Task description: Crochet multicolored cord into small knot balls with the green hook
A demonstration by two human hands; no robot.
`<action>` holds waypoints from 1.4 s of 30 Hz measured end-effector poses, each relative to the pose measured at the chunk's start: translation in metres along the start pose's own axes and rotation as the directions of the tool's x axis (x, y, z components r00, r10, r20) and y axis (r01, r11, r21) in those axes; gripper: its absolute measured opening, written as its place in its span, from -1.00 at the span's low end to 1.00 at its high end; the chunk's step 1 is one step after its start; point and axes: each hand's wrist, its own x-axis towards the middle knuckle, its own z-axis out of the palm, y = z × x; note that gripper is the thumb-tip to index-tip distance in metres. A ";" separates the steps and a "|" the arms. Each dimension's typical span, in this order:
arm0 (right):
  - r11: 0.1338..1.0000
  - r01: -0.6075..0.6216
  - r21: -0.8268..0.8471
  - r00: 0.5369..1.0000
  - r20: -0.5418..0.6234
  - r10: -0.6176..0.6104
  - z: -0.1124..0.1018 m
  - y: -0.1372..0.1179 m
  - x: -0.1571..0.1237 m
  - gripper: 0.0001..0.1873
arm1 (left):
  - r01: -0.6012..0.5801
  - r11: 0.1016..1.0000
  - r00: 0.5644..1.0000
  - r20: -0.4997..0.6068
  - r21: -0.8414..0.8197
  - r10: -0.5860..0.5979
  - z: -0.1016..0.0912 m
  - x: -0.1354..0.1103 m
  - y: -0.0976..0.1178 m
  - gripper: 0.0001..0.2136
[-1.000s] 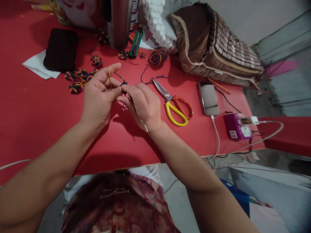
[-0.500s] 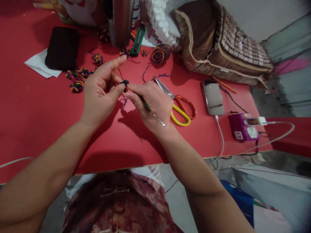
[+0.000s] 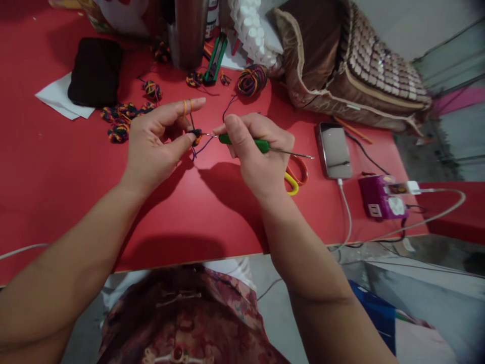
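My left hand (image 3: 153, 144) pinches a small dark multicoloured crochet piece (image 3: 196, 134) between thumb and fingers, with yarn wound over its outstretched forefinger. My right hand (image 3: 259, 154) grips a crochet hook with a green handle (image 3: 246, 143), held level, its metal tip meeting the crochet piece. The yarn runs back to a multicoloured yarn ball (image 3: 250, 80) farther up the red table (image 3: 56, 172). Both hands hover just above the table top.
Yellow and red handled scissors (image 3: 293, 178) lie under my right hand. A phone (image 3: 333, 150) on a cable and a purple charger block (image 3: 381, 200) sit to the right. Several finished crochet bits (image 3: 123, 120), a black pouch (image 3: 94, 72), a metal flask (image 3: 185, 33) and a brown bag (image 3: 341, 65) stand behind.
My right hand has turned the hook from pointing down to lying level, its handle now in plain view, and shifted right over the scissors. My left hand keeps its pinch on the piece.
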 end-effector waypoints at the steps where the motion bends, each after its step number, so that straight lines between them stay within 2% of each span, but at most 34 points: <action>1: 0.999 -0.014 0.033 1.000 -0.012 0.014 0.000 -0.001 0.001 -0.44 | 0.038 0.999 0.999 -0.003 -0.010 -0.038 0.001 0.000 0.002 -0.56; 6: 0.974 -0.061 0.220 0.996 -0.048 0.073 -0.003 -0.008 0.003 -0.60 | 0.155 0.982 0.986 -0.047 -0.110 -0.161 0.006 0.000 0.016 -0.51; 10: 0.972 -0.111 0.208 0.992 -0.035 0.121 -0.005 -0.015 0.002 -0.62 | 0.152 0.984 0.983 -0.089 -0.097 -0.161 0.008 0.000 0.018 -0.53; 14: 0.957 -0.191 0.220 0.980 -0.011 0.198 -0.005 -0.015 0.003 -0.55 | 0.166 0.981 0.982 -0.071 -0.105 -0.174 0.007 0.001 0.016 -0.56; 17: 0.914 -0.271 0.303 0.960 0.018 0.279 -0.003 -0.008 0.004 -0.50 | 0.146 0.983 0.986 -0.064 -0.112 -0.153 0.005 0.001 0.016 -0.55; 20: 0.848 -0.283 0.449 0.957 0.067 0.283 0.001 0.002 0.006 -0.47 | 0.160 0.976 0.984 -0.057 -0.147 -0.170 0.006 0.001 0.018 -0.56; 24: 0.757 -0.403 0.513 0.913 0.172 0.369 0.008 0.004 0.004 -0.40 | 0.201 0.936 0.970 -0.072 -0.290 -0.230 0.012 0.001 0.022 -0.63; 28: 0.688 -0.374 0.622 0.924 0.186 0.333 0.014 -0.004 -0.003 -0.39 | 0.296 0.875 0.947 -0.003 -0.382 -0.322 0.015 0.001 0.020 -0.62; 33: 0.671 -0.372 0.641 0.926 0.209 0.314 0.021 -0.002 -0.001 -0.32 | 0.234 0.870 0.960 -0.041 -0.433 -0.278 0.016 0.002 0.019 -0.55; 35: 0.621 -0.408 0.669 0.908 0.225 0.354 0.023 0.001 0.003 -0.31 | 0.263 0.867 0.948 -0.051 -0.424 -0.313 0.017 0.002 0.023 -0.56; 38: 0.611 -0.498 0.616 0.862 0.277 0.424 0.025 0.004 0.007 -0.26 | 0.311 0.828 0.929 -0.036 -0.467 -0.369 0.017 0.002 0.027 -0.52; 42: 0.574 -0.535 0.620 0.835 0.285 0.471 0.026 0.003 0.007 -0.24 | 0.283 0.818 0.944 -0.002 -0.500 -0.329 0.019 0.004 0.024 -0.45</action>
